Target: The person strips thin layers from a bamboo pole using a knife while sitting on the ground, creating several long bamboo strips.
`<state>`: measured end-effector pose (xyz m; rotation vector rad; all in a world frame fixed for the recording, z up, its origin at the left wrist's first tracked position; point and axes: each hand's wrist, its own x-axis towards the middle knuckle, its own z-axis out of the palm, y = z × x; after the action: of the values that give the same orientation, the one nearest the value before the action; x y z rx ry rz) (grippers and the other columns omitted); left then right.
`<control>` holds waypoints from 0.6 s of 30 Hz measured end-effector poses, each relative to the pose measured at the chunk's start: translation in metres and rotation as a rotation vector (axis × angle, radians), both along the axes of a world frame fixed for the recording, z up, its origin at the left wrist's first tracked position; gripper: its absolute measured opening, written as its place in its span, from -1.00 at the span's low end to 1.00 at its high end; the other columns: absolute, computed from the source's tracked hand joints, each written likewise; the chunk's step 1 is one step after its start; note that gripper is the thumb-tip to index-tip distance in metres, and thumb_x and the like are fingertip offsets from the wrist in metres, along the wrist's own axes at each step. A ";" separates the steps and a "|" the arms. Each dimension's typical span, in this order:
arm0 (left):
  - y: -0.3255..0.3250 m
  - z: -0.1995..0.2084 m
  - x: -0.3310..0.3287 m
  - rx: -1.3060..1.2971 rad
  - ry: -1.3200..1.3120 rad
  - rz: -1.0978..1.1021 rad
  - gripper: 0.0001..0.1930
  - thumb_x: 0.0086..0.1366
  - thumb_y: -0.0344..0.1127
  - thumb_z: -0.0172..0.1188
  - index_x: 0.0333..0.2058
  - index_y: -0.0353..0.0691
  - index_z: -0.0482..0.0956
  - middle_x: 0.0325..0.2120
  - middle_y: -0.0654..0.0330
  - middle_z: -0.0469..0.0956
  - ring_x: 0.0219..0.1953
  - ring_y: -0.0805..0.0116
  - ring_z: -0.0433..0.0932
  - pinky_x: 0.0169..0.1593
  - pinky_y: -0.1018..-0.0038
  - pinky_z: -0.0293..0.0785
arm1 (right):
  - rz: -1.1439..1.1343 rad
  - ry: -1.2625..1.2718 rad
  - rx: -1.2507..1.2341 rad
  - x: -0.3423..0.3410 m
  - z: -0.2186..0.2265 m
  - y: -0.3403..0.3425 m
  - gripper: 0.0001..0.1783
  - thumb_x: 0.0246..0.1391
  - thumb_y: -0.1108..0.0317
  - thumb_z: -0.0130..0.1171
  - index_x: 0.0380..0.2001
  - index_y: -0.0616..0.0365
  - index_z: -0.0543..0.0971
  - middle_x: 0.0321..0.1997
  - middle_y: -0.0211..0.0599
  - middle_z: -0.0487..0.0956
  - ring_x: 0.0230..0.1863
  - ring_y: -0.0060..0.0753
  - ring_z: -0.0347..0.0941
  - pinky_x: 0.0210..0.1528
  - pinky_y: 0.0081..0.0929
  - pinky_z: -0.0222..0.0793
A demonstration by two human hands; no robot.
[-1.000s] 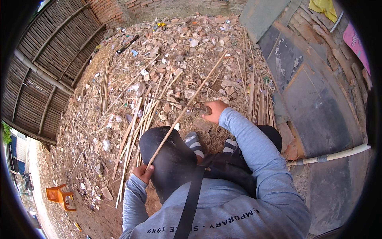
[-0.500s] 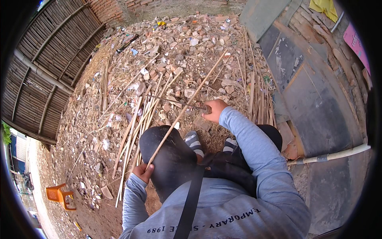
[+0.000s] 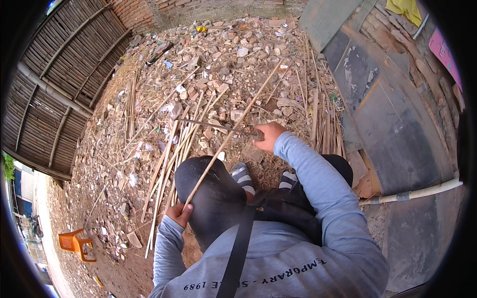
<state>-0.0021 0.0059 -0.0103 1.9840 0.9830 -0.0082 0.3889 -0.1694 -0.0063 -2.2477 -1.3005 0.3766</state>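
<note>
Brown-handled, the long blade (image 3: 208, 123) sits firmly in my right hand (image 3: 271, 136), crossing a slender stick (image 3: 218, 151); my left hand (image 3: 179, 215) grasps that stick's near end beside the dark knee (image 3: 201, 171), and from over here I see pale strips (image 3: 183, 141) lying on rubble (image 3: 233, 54).

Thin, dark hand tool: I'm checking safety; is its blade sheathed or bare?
Bare: no cover shows on the thin, dark blade jutting from the right hand across the long, tan wooden strip.
</note>
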 end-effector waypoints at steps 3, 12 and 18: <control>-0.001 -0.002 -0.002 0.018 -0.007 -0.005 -0.50 0.32 0.03 0.09 -0.45 -0.41 0.56 -0.65 0.29 0.45 -0.51 0.52 0.36 -0.41 0.46 0.31 | -0.012 -0.056 -0.020 0.003 0.017 -0.005 -0.66 -0.18 0.09 0.26 -0.35 0.06 0.57 -0.38 -0.07 0.60 -0.27 0.04 0.53 -0.17 -0.17 0.45; -0.004 0.018 0.003 0.159 0.082 -0.090 -0.47 0.34 0.08 0.01 -0.39 -0.40 0.54 -0.65 0.04 0.49 -0.54 0.29 0.46 -0.38 0.33 0.37 | 0.032 -0.196 -0.151 -0.009 0.024 -0.004 -0.60 -0.20 0.09 0.27 -0.25 0.02 0.60 -0.35 -0.07 0.61 -0.26 0.01 0.54 -0.15 -0.16 0.45; -0.007 0.025 0.009 0.232 0.136 -0.155 -0.40 0.34 0.16 -0.06 -0.43 -0.40 0.52 -0.64 -0.06 0.48 -0.54 0.11 0.49 -0.38 0.26 0.37 | -0.132 0.021 -0.224 0.021 0.000 0.001 -0.55 -0.18 0.13 0.20 -0.16 0.07 0.58 -0.20 -0.08 0.61 -0.13 -0.02 0.53 -0.02 -0.24 0.44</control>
<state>0.0070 -0.0010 0.0146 2.2946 0.9485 -0.1216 0.4095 -0.1680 -0.0058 -2.4923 -1.1404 0.5178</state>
